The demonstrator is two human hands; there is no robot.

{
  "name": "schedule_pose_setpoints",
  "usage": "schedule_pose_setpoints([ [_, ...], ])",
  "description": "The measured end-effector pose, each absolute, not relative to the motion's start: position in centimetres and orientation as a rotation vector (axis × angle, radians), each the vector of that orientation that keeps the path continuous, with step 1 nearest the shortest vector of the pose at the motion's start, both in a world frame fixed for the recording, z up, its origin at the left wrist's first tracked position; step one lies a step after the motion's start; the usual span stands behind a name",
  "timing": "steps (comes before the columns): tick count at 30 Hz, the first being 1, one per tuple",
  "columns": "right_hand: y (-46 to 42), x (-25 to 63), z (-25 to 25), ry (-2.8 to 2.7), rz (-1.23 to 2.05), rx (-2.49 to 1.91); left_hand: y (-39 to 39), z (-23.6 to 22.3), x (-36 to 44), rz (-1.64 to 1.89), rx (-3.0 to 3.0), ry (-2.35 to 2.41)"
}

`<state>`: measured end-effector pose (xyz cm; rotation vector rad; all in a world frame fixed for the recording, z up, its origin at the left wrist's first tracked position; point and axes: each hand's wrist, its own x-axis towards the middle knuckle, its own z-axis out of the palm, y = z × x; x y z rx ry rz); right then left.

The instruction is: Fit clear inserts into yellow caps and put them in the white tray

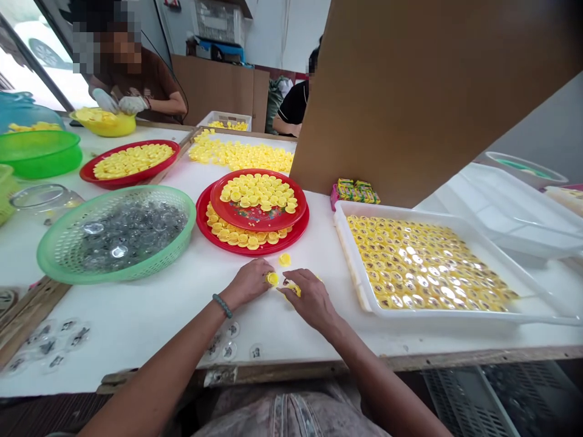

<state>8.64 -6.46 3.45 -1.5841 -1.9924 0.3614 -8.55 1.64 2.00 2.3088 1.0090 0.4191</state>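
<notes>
My left hand (249, 283) rests on the white table, fingers curled around a small yellow round cap (272, 278). My right hand (310, 297) lies just to its right, fingers pinched on another yellow cap (294, 289). A third loose yellow cap (285, 260) lies just beyond both hands. Directly ahead stand two stacked red plates (255, 240) filled with yellow caps. To the right a white tray (353, 267) holds rows of yellow caps with shiny clear inserts.
A green basket (59, 255) of clear plastic discs sits at left. Several clear discs (230, 346) lie near the table's front edge. Another red plate (91, 176), green bowls, and a brown cardboard panel (410, 91) stand further back. Two other people work at the far side.
</notes>
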Motion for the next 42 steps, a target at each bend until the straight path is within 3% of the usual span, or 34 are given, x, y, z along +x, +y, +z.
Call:
schedule_pose_setpoints([
  [13,-3.5,6.4,2.8,-2.471,0.276,-1.546,0.2,-0.4,-10.4,0.657,1.69,1.022],
  [24,-3.1,6.8,1.8,-2.373,0.388,-1.48,0.8,-0.7,-10.8,0.671,1.781,1.017],
  [36,-1.6,7.0,3.3,-2.704,0.436,-1.252,1.1,-0.5,-10.7,0.6,1.714,1.115],
  [42,-2.6,7.0,2.8,-2.551,0.453,-1.405,0.7,-0.3,-10.7,0.629,1.726,1.133],
])
